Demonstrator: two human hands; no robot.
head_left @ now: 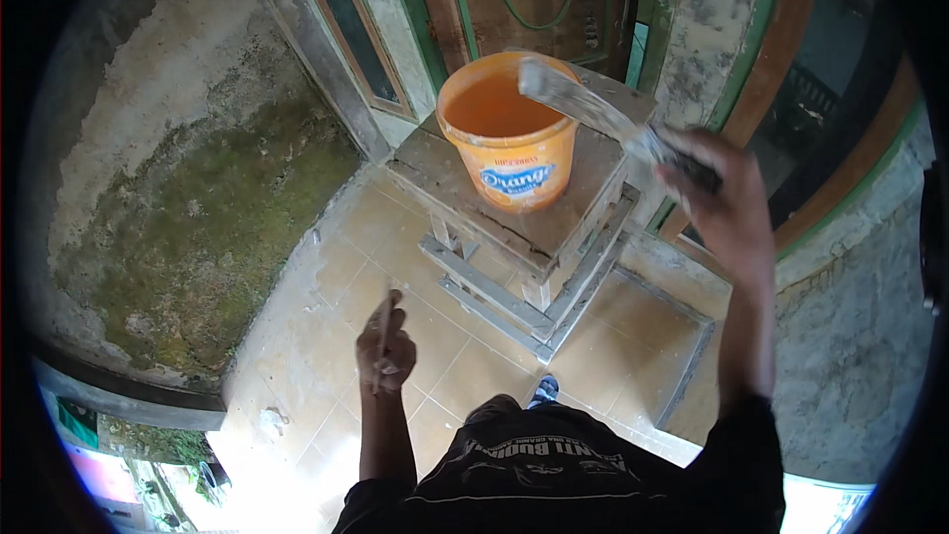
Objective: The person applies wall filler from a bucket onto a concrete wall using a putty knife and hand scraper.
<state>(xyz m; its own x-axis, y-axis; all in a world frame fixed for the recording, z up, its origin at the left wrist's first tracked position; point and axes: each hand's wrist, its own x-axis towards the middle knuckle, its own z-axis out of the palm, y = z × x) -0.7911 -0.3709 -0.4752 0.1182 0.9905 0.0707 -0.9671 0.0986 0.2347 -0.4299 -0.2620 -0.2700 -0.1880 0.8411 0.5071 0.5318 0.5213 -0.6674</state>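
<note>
My right hand point(720, 203) is raised at the right, closed round the dark handle of a long flat tool point(583, 107). The tool's pale, smeared end reaches leftward over the bucket's right rim; motion blur hides whether it is a brush or a blade. Below it, an orange plastic bucket point(524, 173) with a blue and white label stands upright on a wooden table. What lies at the bucket's bottom I cannot make out. Lower left, my left hand point(387, 351) is closed around a thin brownish stick point(384, 336), away from the bucket, with whitish smears on the skin.
The worn wooden table point(435, 178) has low crossbars near the tiled floor point(445, 336). Behind it is a wooden door point(534, 0) with green trim. A mossy, patchy wall point(198, 168) rises at the left, and a rough grey wall point(840, 366) at the right.
</note>
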